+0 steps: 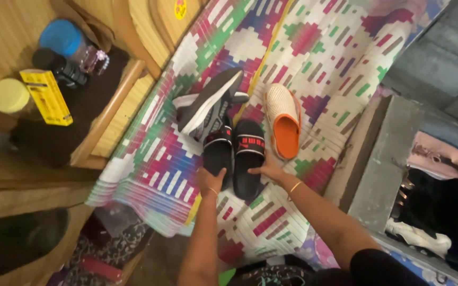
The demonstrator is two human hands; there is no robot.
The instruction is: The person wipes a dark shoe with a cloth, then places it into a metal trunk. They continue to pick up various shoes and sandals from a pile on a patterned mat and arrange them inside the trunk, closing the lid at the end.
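Both hands work at a pair of black slides laid on a woven mat with a bright geometric pattern. The left hand rests on the heel end of the left black slide, fingers spread flat over it rather than curled shut around it. The right hand does the same at the heel of the right black slide, fingertips pressing the sole's edge; neither hand has a full clamp on its slide. The 2 hands sit near each other but apart, one slide to each.

As judged from how things lie, the 2 slides already sit side by side and touching, toes pointing to 12 o'clock, so the pairing looks mostly done; what seems left is a small squaring-up of the heels and letting go. At 1 o'clock from the slides, just beside them, lies 1 orange clog with a cream mesh top (its partner is not in view). At 11 o'clock a grey sneaker with a white sole lies tilted on its side, its heel touching the left slide's toe, and it still looks unsorted.

Well off at 10 o'clock, a wooden shelf holds a yellow box, a yellow-lidded jar and a blue-capped bottle.
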